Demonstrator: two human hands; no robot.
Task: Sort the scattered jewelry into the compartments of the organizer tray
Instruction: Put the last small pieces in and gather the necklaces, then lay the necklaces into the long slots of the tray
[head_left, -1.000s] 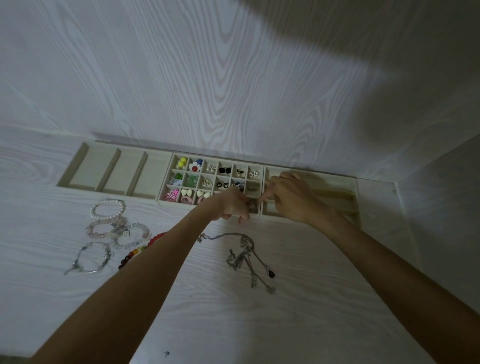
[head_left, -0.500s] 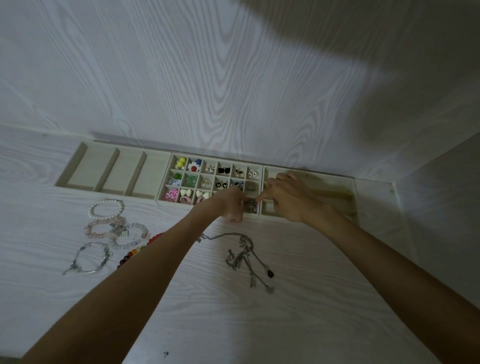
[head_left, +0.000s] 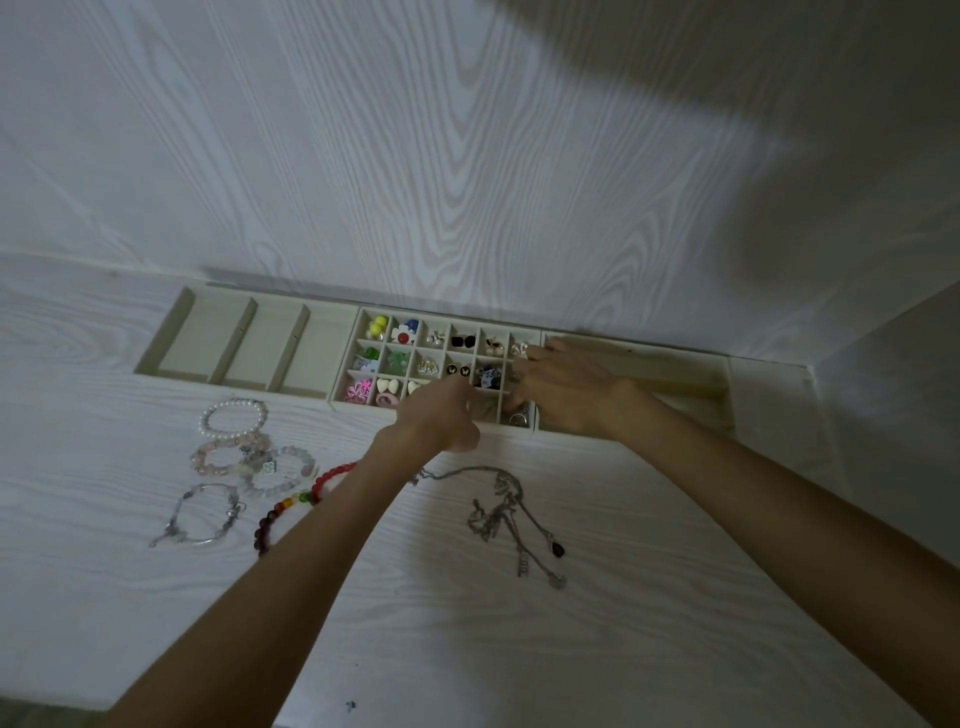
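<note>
Head view: no legible writing. Organizer tray (head_left: 631, 358) against the wall on white bench (head_left: 623, 597). Left hand (head_left: 441, 421) and right hand (head_left: 563, 387) reach over the grid's near-right compartments, fingers curled; grasp cannot be told. Necklaces (head_left: 506, 512) and pearl bracelet (head_left: 234, 418) lie loose on the bench.

White wood-grain table (head_left: 623, 649). Along its far edge, organizer tray (head_left: 171, 332). Near the left edge, bracelets (head_left: 234, 418); toward the middle, tangled necklaces (head_left: 498, 514).
</note>
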